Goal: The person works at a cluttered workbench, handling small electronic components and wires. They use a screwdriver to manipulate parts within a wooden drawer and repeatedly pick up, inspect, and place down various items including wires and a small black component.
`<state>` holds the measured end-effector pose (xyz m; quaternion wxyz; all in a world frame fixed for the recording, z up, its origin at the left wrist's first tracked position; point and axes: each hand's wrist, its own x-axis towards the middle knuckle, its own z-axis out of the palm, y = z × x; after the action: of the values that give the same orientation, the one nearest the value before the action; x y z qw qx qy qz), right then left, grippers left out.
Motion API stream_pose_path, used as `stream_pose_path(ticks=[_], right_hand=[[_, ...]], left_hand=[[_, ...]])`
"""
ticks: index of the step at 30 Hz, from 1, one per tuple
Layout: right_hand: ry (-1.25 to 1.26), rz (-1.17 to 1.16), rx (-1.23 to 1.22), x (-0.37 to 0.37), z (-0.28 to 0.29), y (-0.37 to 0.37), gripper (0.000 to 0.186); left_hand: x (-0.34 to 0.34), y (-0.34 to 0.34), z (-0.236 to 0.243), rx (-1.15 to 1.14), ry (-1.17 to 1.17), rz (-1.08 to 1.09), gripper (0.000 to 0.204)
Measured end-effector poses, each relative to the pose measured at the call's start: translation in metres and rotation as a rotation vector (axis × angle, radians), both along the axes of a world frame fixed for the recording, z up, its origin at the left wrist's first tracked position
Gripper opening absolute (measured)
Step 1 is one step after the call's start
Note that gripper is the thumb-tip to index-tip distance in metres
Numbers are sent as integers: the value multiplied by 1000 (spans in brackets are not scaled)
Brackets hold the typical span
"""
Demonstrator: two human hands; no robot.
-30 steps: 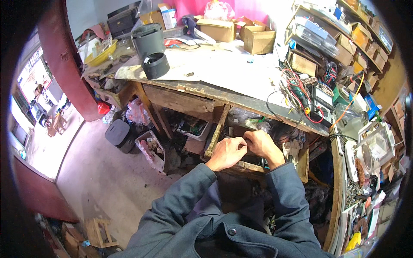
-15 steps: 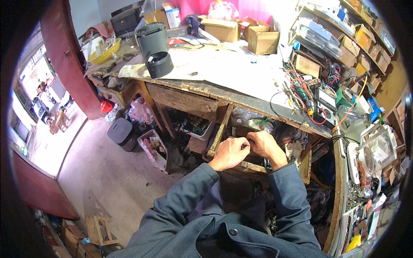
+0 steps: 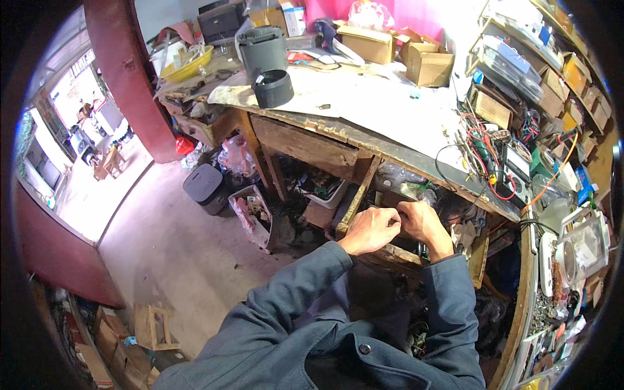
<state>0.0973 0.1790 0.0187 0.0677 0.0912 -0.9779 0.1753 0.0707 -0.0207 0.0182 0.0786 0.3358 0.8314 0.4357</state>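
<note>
Both my hands are held close together above an open wooden drawer (image 3: 362, 198) that juts from the workbench. My left hand (image 3: 371, 231) has its fingers curled in, thumb and forefinger pinched, and anything between them is hidden. My right hand (image 3: 422, 224) faces it with fingers bent downward and closed, and its fingertips are out of sight behind the knuckles. Clear plastic bags (image 3: 406, 182) and other jumbled items lie in the drawer beyond and beneath my hands.
On the workbench (image 3: 383, 120) stand a grey bin (image 3: 263, 52), a black ring-shaped part (image 3: 273, 89) and cardboard boxes (image 3: 429, 65). Test leads (image 3: 478, 140) and a multimeter (image 3: 517, 172) crowd its right end. A black rounded container (image 3: 205, 188) and an open box (image 3: 252, 218) sit on the floor.
My view has swung a little to the left, so the whole scene sits further right. My hands stay together in nearly the same pose over the drawer.
</note>
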Motion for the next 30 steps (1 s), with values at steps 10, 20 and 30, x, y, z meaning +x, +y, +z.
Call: stream_pose_path(ticks=[10,20,30], right_hand=[[-5,-22,-14,0,1,-1,13],[1,-7,-15,1,3,-1,11],[-16,-6,-18,-1,-1,2,13]], left_hand=[[-1,1,-2,11,13,-13,29],[-2,1,-3,34,16,-9,28],[-3,2,-7,8,20,-10,29]])
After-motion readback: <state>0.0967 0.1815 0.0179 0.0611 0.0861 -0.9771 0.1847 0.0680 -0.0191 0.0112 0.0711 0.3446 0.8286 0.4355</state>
